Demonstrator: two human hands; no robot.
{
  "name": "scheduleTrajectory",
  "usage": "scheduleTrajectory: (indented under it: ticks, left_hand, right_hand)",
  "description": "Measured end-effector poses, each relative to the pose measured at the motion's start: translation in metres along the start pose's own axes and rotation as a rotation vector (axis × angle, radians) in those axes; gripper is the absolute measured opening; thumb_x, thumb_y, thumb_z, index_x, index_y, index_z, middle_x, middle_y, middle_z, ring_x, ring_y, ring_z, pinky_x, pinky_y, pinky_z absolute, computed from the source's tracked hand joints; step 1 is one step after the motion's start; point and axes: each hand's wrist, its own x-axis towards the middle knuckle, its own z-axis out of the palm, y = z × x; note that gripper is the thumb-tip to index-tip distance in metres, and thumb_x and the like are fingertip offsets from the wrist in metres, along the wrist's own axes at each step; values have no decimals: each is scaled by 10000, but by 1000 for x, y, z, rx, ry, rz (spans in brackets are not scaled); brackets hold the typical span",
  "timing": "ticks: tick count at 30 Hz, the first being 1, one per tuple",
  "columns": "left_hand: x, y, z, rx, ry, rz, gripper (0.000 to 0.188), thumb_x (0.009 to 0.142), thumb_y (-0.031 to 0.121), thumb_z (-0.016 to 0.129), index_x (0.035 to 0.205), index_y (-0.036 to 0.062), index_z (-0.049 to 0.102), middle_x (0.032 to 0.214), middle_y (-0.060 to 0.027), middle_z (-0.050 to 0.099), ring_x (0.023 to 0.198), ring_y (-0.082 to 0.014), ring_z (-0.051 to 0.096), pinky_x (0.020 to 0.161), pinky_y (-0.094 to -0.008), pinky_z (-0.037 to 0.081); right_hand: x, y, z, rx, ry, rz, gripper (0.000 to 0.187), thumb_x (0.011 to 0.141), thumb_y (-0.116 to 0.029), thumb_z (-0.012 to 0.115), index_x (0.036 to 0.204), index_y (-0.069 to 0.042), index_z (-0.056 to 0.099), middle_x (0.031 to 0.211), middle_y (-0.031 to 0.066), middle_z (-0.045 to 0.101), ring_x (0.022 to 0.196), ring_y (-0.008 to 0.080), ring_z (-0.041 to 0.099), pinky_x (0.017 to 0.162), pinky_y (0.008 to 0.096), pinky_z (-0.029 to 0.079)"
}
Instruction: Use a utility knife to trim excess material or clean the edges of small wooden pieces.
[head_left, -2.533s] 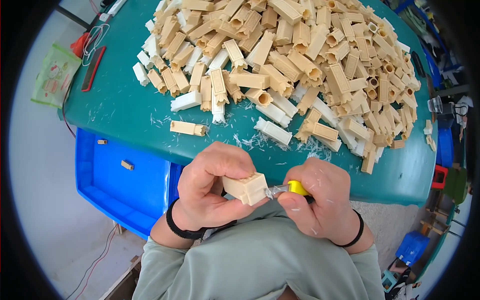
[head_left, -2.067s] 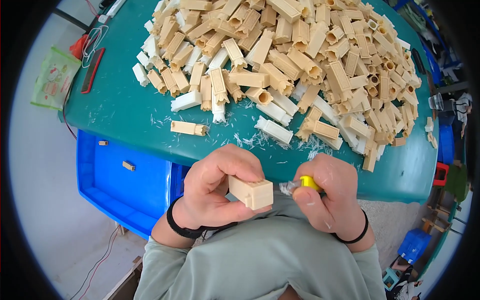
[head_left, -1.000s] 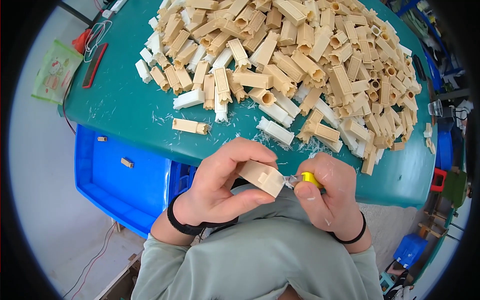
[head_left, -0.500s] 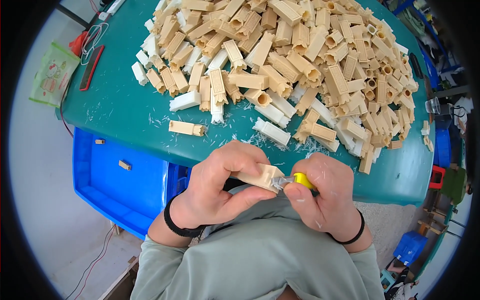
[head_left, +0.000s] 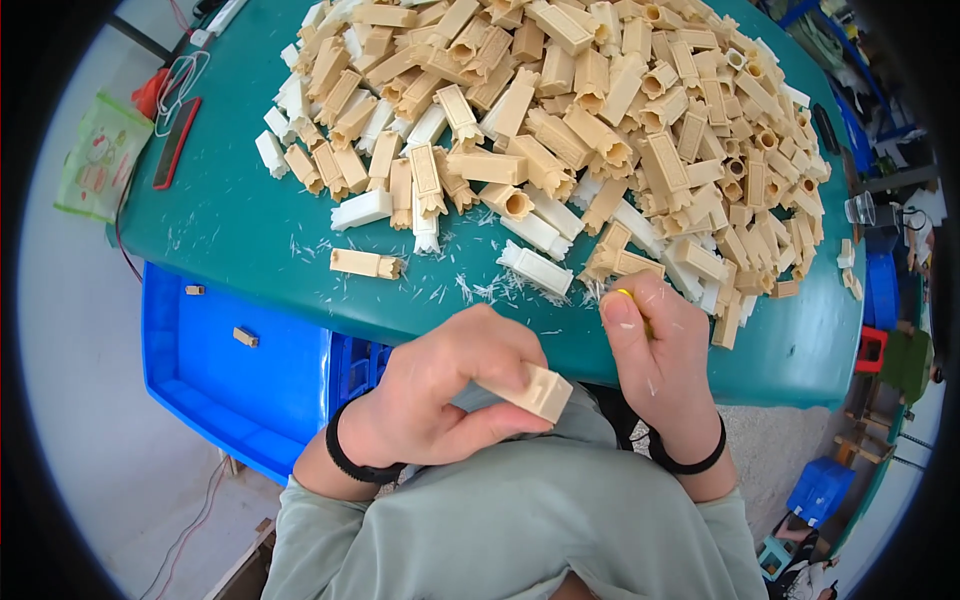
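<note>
Between the thumb and fingers of my left hand [head_left: 450, 385] is a beige plastic block [head_left: 543, 393], a squared, hollow-looking piece held over my lap in front of the table edge. My right hand [head_left: 660, 340] is closed round a yellow-handled knife [head_left: 625, 294], mostly hidden by the fingers. The knife's tip is apart from the block and points toward the pile. Just beyond my hands a white block [head_left: 536, 267] and a beige block [head_left: 365, 263] lie on the green table [head_left: 250, 260] among pale shavings [head_left: 480, 290].
A big heap of beige and white blocks [head_left: 560, 130] covers the table's far middle and right. A blue tray [head_left: 230, 400] with two small pieces sits lower left. At the left edge lie a red-rimmed phone [head_left: 178, 143], a white cable [head_left: 182, 90] and a green bag [head_left: 103, 160].
My right hand has drawn the knife away from the block's end, up and to the right toward the table. My left hand still holds the block, now turned slightly and a little lower.
</note>
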Motion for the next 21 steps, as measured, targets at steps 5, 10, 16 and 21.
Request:
scheduleTrajectory:
  ticks: [5,10,16,21]
  left_hand:
    - [8,1,0,-3,97,-92,468,587,69,788,890,81,431,800,-51,493,716,-175,482,618,-261,389]
    - [2,-2,-1,-55,184,-185,420,578,50,786,850,77,467,839,-52,486,781,-160,472,652,-255,390]
    - [5,1,-10,10,-11,-152,332,710,25,676,987,30,493,971,-111,533,835,-183,535,704,-259,431]
    - [-2,-5,-2,-449,69,-156,358,770,18,611,1058,22,399,979,-145,533,872,-184,544,722,-281,445]
  right_hand:
    - [-2,-11,-3,149,-152,40,193,815,-187,568,741,-11,537,574,94,482,480,219,456,446,286,371]
    - [-3,-14,-5,175,-196,-83,186,797,-184,579,741,-12,537,587,99,488,502,225,473,453,288,372]
    - [-3,-12,-8,139,-211,-259,202,753,-208,634,761,-38,525,584,73,501,487,223,486,439,290,379]
    - [-3,-13,-5,69,-190,-361,253,724,-264,669,758,-60,523,561,53,482,462,197,467,407,276,353]
